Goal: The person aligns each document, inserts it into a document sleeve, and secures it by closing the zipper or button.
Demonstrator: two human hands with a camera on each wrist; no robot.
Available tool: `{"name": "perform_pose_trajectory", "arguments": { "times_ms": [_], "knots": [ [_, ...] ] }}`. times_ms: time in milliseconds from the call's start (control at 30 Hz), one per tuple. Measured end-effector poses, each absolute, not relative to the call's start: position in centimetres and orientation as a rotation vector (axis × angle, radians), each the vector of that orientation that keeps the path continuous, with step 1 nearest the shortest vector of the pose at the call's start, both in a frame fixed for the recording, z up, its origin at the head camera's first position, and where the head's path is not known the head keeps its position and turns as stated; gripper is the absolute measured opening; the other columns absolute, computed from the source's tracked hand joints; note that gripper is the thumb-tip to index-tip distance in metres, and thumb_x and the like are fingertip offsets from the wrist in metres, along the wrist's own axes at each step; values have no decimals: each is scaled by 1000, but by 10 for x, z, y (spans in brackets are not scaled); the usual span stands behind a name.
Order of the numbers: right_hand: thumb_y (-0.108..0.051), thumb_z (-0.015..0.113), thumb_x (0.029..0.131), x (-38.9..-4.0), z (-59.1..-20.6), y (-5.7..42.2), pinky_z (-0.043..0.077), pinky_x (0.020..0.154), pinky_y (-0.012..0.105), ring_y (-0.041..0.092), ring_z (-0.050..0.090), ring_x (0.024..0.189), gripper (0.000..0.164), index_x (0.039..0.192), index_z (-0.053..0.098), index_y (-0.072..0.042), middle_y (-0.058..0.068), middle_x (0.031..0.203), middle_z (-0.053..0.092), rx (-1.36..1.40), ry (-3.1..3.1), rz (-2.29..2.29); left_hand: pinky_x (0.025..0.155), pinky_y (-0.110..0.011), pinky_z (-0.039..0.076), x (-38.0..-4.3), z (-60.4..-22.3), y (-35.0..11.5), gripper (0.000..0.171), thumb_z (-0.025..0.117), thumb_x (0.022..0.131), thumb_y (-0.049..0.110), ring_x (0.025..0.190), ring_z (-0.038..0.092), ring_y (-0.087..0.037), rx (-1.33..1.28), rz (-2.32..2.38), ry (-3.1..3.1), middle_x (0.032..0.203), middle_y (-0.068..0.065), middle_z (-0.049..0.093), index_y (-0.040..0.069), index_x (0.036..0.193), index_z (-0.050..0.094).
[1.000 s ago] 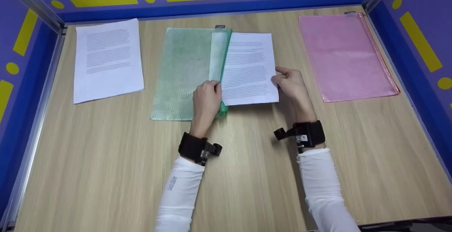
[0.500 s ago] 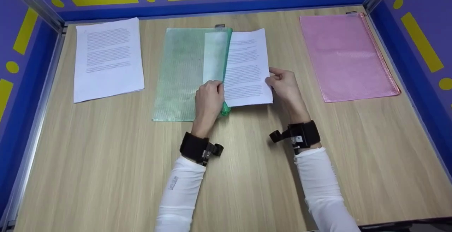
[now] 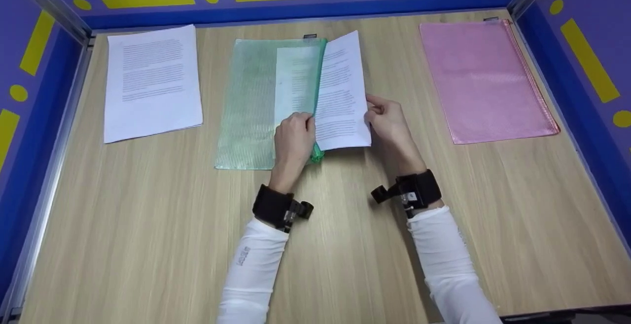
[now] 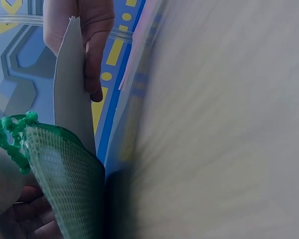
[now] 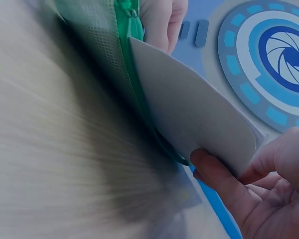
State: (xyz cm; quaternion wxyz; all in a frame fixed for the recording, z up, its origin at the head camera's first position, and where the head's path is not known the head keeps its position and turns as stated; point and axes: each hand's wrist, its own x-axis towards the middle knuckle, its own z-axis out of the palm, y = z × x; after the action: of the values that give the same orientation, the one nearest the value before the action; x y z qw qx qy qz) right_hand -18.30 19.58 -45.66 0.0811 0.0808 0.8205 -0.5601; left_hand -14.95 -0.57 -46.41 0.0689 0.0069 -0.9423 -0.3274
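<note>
A translucent green mesh zipper pouch [image 3: 246,117] lies at the middle of the table, its zipper edge facing right. Printed sheets of paper [image 3: 340,97] stick out of that opening, bowed upward, while their left part shows through the mesh. My left hand [image 3: 295,139] grips the pouch's zipper edge near its lower end. With thumb and fingers, my right hand [image 3: 392,124] pinches the right edge of the sheets. In the right wrist view the sheets [image 5: 194,99] enter between the green zipper edges [image 5: 132,74], and the fingers hold their outer edge.
A stack of printed paper [image 3: 153,82] lies at the back left of the wooden table [image 3: 148,245]. At the back right lies a pink zipper pouch [image 3: 488,82]. Blue and purple panels [image 3: 305,11] border the table at the back and sides.
My right hand has moved left, pushing the sheets deeper into the green pouch. More paper now shows through the mesh, and the part outside is narrower and more bowed. My left hand keeps its grip.
</note>
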Motion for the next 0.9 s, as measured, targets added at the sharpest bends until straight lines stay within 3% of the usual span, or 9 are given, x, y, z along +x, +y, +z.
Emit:
{"name": "perform_pose_trajectory", "arguments": {
  "times_ms": [233,433,567,900],
  "knots": [
    [-1,51,91,-179,-458,183,41,60,15,10,56,79,51,142,52,-1,16,108,70,200,2461,-1692,73,-39,60,-148,-465,-4,24,56,100,14,88,74,-28,-20,-967,-2821,98,-14,76,3,108,75],
    [-3,54,92,-178,-459,171,45,66,15,10,59,82,46,138,55,2,19,109,72,163,2467,-1714,74,-39,60,-147,-465,0,24,56,99,13,89,74,-29,-49,-987,-2800,101,-14,76,2,109,75],
    [-4,54,93,-177,-459,165,43,63,16,11,60,81,45,138,55,2,21,110,72,147,2446,-1721,74,-40,60,-147,-466,0,24,57,99,13,88,74,-29,-51,-995,-2795,101,-14,76,2,109,75],
    [-3,52,94,-175,-457,158,49,67,19,11,60,86,49,143,51,-2,17,114,70,189,2329,-1751,76,-39,59,-147,-462,0,25,58,99,17,90,73,-28,-19,-1009,-2819,103,-14,76,2,112,74]
  ]
}}
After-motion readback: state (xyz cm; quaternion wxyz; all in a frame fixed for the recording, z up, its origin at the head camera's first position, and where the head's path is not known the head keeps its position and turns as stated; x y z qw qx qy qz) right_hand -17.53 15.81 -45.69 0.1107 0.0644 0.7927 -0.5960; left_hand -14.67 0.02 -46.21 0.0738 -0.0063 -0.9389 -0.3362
